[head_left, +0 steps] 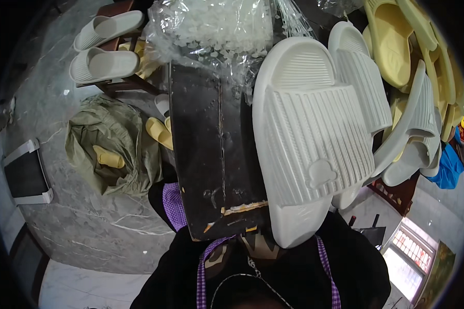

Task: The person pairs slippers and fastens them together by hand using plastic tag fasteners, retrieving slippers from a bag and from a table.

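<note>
Neither of my hands shows; only my black-sleeved upper arms appear along the lower edge. A large light grey slide sandal [317, 144] with a ribbed strap fills the middle right, close in front of my body. Part of a second grey slide [361, 77] shows behind it. Whether a hand holds either sandal from beneath cannot be seen. Left of them is a dark, worn tabletop [198, 149] with a chipped near edge. A clear plastic bag [216, 28] of small translucent plastic pieces lies at its far end.
Yellow slides [392, 44] and more grey slides [415, 139] are heaped at the right. Two grey slides [108, 64] rest on a brown stool at the far left. Below it, an open green sack [93, 154] holds a yellow piece. A blue bag [448, 167] hangs far right.
</note>
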`<move>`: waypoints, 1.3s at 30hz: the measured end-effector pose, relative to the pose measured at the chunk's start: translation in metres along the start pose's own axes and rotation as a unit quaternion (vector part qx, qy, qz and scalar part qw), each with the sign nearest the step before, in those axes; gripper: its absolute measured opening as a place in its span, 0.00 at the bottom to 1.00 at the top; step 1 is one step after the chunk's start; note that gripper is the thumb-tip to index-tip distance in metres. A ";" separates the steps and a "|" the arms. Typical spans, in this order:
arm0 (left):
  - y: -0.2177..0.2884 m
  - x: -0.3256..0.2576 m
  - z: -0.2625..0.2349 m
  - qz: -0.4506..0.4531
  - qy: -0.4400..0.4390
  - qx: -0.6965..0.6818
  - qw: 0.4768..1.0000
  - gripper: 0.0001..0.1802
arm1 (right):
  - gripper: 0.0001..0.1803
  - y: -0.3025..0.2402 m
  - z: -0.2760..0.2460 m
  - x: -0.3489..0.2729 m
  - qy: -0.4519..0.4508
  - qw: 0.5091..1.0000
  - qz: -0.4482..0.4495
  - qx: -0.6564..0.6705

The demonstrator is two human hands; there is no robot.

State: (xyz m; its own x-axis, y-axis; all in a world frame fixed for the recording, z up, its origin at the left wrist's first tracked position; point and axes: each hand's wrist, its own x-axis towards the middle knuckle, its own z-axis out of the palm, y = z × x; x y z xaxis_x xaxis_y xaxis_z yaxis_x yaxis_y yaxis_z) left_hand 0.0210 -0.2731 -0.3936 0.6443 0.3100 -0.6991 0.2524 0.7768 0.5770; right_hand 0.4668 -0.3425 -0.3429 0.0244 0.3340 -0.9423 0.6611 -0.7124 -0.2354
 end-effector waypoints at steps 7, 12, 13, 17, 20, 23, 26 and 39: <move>-0.074 -0.098 -0.094 0.015 -0.013 0.103 0.995 0.18 | 0.15 -0.045 -0.009 -0.001 0.086 0.989 -0.113 -0.050; 0.020 -0.051 -0.065 0.035 0.030 0.197 0.979 0.19 | 0.16 -0.091 -0.033 0.046 0.149 0.955 -0.241 -0.086; 0.035 -0.047 -0.069 0.039 0.039 0.218 0.974 0.19 | 0.17 -0.100 -0.037 0.054 0.163 0.945 -0.267 -0.091; 0.087 -0.038 -0.098 0.054 0.072 0.305 0.948 0.20 | 0.18 -0.127 -0.054 0.092 0.229 0.897 -0.362 -0.109; 0.110 -0.061 -0.114 0.063 0.115 0.282 0.950 0.20 | 0.20 -0.275 -0.126 -0.048 0.009 0.998 -0.031 0.060; 0.132 -0.051 -0.122 0.132 0.095 0.208 0.965 0.18 | 0.13 -0.351 -0.179 -0.191 0.022 0.966 -0.228 0.117; 0.057 0.016 -0.218 0.036 0.293 -0.147 0.944 0.18 | 0.09 -0.423 -0.200 -0.282 0.120 0.817 -0.563 -0.030; 0.450 -0.262 -0.194 0.528 0.649 0.263 0.481 0.19 | 0.14 -0.811 -0.259 -0.231 0.313 0.604 -0.697 -0.226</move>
State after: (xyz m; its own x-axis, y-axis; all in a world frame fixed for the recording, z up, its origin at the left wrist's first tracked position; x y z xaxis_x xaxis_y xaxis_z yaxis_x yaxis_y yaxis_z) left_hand -0.1744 0.1020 -0.0329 -0.2931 0.7252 0.6230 0.6462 -0.3300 0.6881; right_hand 0.1196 0.3179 0.1269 -0.6074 0.6841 0.4038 0.5008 0.7244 -0.4738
